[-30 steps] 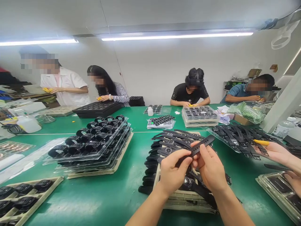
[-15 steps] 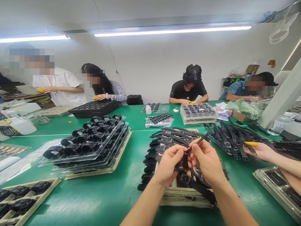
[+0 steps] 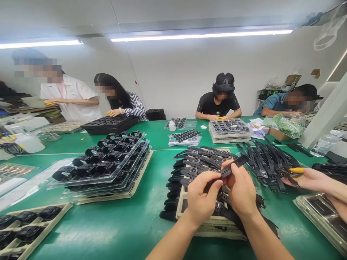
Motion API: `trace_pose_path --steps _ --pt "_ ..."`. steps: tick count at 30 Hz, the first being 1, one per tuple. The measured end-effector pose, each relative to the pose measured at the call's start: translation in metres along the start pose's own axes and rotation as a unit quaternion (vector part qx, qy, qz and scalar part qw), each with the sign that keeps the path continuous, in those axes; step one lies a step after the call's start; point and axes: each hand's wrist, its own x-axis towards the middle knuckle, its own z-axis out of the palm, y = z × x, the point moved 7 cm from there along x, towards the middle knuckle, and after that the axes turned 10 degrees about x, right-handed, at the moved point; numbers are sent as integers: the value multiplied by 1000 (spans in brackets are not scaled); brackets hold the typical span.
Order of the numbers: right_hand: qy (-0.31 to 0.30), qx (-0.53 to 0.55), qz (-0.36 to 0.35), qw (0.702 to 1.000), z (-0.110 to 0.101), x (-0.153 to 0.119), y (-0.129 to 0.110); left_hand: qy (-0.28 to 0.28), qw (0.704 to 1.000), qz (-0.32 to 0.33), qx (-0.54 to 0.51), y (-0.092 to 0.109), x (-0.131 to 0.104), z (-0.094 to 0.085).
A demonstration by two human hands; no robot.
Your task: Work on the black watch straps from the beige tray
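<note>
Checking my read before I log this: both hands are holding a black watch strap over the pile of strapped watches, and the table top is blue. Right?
Not quite. The head view shows the table is green, not blue. The rest stands: the left hand and right hand hold a black watch strap over the pile of strapped watches.

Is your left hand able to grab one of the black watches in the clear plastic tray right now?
Probably not yet. The left hand and right hand both pinch a black rubber watch strap. The green tabletop between it and the clear plastic tray of black watches looks open.
</note>
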Motion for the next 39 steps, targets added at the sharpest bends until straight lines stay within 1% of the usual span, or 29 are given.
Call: trace_pose_path --steps 1,3,5,7,9,11,12,13,14,15,16,17,18,19,20,21,23,25,28,29,30,32,33,34,37,39 --pt "5 13 1 1000 1 -1 1 19 999 34 9 4 -2 -2" --pt "15 44 9 999 5 -4 3 42 996 76 23 9 -5 -5" --pt "18 65 22 998 9 -7 5 43 994 93 47 12 -6 -5" --pt "20 71 23 997 9 -9 7 36 992 97 73 14 -5 -6" --pt "13 34 -5 999 5 -8 5 6 991 98 95 15 -3 -4" --pt "3 -71 -70 995 -2 -5 -4 -54 989 98 101 13 -1 1" --pt "-14 -141 -104 984 -3 -4 -10 -92 988 84 94 10 0 5" --pt "-45 -210 -131 968 -2 -3 -15 -125 988 52 78 5 0 8" --pt "-92 -265 -151 948 2 -3 -18 -140 989 -1 48 -4 1 9" --pt "-148 -312 -160 925 8 -5 -20 -140 987 -75 4 -15 1 10" --pt "-203 -354 -160 899 14 -8 -21 -129 977 -160 -49 -27 -2 10" --pt "-247 -394 -154 872 20 -11 -21 -116 959 -236 -104 -38 -5 12" --pt "-274 -436 -143 845 23 -15 -20 -107 938 -293 -153 -46 -9 14" --pt "-288 -473 -128 823 25 -17 -19 -109 919 -326 -192 -51 -12 18" --pt "-291 -502 -108 807 25 -18 -17 -124 907 -340 -214 -53 -13 21" --pt "-293 -518 -89 799 25 -18 -16 -143 904 -340 -215 -54 -14 23" --pt "-296 -523 -69 796 23 -17 -15 -171 907 -338 -183 -56 -13 23" --pt "-297 -517 -67 800 20 -14 -16 -192 910 -339 -140 -58 -11 20" --pt "-272 -505 -71 816 12 -7 -21 -193 914 -341 -105 -58 -5 12" --pt "-264 -501 -68 822 10 -6 -23 -192 908 -352 -120 -59 -4 11" --pt "-260 -498 -64 825 9 -6 -25 -193 897 -367 -156 -59 -4 11" --pt "-263 -493 -55 827 9 -7 -28 -195 863 -386 -262 -56 -5 13" --pt "-267 -490 -56 828 10 -9 -30 -198 846 -385 -311 -54 -5 14" --pt "-270 -487 -62 828 11 -10 -32 -197 836 -378 -345 -52 -4 14" --pt "-269 -482 -85 830 13 -9 -36 -176 832 -360 -384 -51 -4 12" --pt "-270 -478 -74 832 10 -7 -31 -173 823 -351 -412 -48 -5 14"
